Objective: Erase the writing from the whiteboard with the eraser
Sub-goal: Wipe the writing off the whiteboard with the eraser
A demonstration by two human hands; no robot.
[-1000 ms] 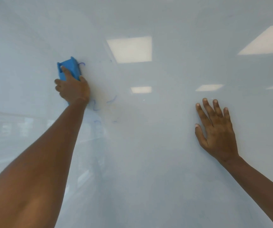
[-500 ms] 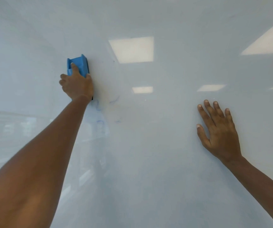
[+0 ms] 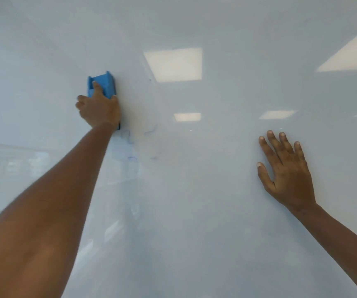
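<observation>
The whiteboard (image 3: 194,211) fills the whole view. My left hand (image 3: 99,109) grips a blue eraser (image 3: 105,84) and presses it flat against the board, upper left of centre. Faint blue marker strokes (image 3: 128,136) remain just below and to the right of that hand, with a few more traces (image 3: 133,158) lower down. My right hand (image 3: 287,168) lies flat on the board at the right, fingers spread and holding nothing.
The glossy board mirrors ceiling light panels (image 3: 173,64) at the top centre and top right. Dim reflections of a room show at the left.
My left hand has slid the eraser to the right and slightly down, wiping away the blue stroke beside the eraser's top. The right hand has barely moved.
</observation>
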